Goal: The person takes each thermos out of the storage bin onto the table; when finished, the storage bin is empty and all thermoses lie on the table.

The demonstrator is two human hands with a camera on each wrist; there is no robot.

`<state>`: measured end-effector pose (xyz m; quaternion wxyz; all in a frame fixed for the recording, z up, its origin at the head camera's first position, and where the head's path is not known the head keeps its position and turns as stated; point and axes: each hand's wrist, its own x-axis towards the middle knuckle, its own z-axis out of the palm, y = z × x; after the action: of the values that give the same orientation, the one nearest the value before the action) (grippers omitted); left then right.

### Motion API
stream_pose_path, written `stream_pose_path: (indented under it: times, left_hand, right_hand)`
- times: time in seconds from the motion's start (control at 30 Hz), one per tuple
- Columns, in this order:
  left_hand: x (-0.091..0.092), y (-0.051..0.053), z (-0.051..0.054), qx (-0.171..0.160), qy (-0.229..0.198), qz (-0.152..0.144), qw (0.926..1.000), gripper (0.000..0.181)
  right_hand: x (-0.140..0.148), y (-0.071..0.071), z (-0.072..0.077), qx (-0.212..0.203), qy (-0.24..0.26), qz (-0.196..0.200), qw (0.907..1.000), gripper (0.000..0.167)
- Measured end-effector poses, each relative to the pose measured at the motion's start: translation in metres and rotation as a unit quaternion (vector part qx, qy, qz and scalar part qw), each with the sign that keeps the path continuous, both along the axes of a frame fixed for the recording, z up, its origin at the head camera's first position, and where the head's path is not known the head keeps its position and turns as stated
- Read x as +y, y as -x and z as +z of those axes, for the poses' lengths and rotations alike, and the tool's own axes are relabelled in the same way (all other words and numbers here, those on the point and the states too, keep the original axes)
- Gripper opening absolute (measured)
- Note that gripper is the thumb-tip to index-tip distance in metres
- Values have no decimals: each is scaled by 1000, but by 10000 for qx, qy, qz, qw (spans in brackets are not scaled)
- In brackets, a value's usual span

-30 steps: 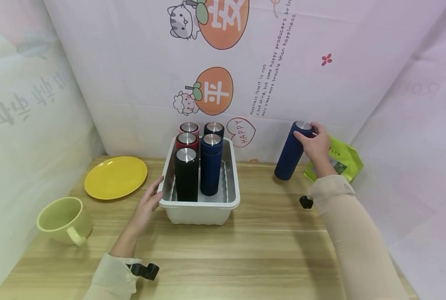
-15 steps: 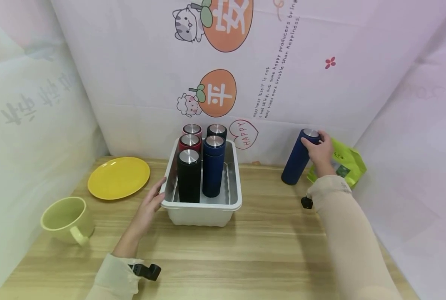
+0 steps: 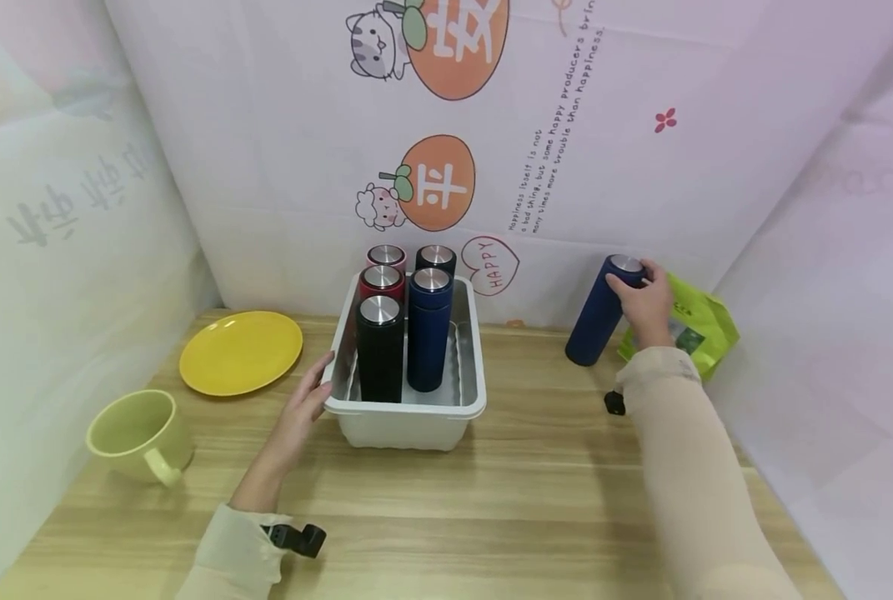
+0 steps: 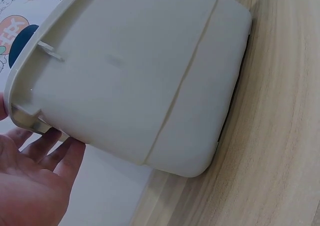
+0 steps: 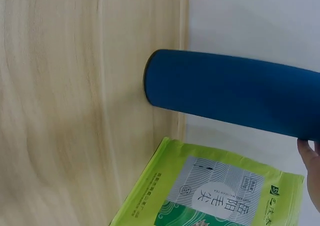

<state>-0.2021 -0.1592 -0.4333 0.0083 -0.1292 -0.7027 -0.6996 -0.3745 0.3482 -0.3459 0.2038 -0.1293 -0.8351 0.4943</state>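
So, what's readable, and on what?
Back wall: "HAPPY"
Same: "Happiness itself is not a bad thing, but some happy producers brin…"; "many times more trouble than happiness."
Same: "平"; "安", cropped
Green bag: "岳阳毛尖"
Unreadable: bag's smaller print, side walls' faint lettering, cuff mark.

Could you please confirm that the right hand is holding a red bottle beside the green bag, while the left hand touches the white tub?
Not quite: the bottle in the right hand is blue, not red, as the right wrist view shows. The rest holds: it is beside the green bag, and the left hand touches the white tub.
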Motion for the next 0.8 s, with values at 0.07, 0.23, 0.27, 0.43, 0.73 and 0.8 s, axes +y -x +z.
stream_pose_path:
  times: [0.07, 0.23, 0.27, 0.43, 0.73, 0.8]
  left_hand:
    - [-1, 0, 1, -1, 16, 25, 10000, 52]
    - [-1, 0, 2, -3, 21, 0, 10000, 53]
    - [-1, 0, 2, 1, 13, -12, 10000, 53]
    - [-1, -1, 3, -22, -11, -4, 10000, 53]
    - [-1, -1, 4, -100, 43, -24, 9999, 53]
    - [-1, -1, 4, -100, 33, -49, 9999, 53]
  right_hand:
    - [0, 1, -1, 40, -13, 42, 10000, 87]
    - [-1, 2, 1, 56, -51, 85, 9999, 88]
    - [-2, 2, 2, 55, -37, 83, 9999, 87]
    - [-5, -1, 5, 31, -4, 50, 10000, 86]
    - [-3, -7, 11, 139, 207, 93, 9996, 89]
    - [-2, -7, 17, 207, 245, 34, 9995, 88]
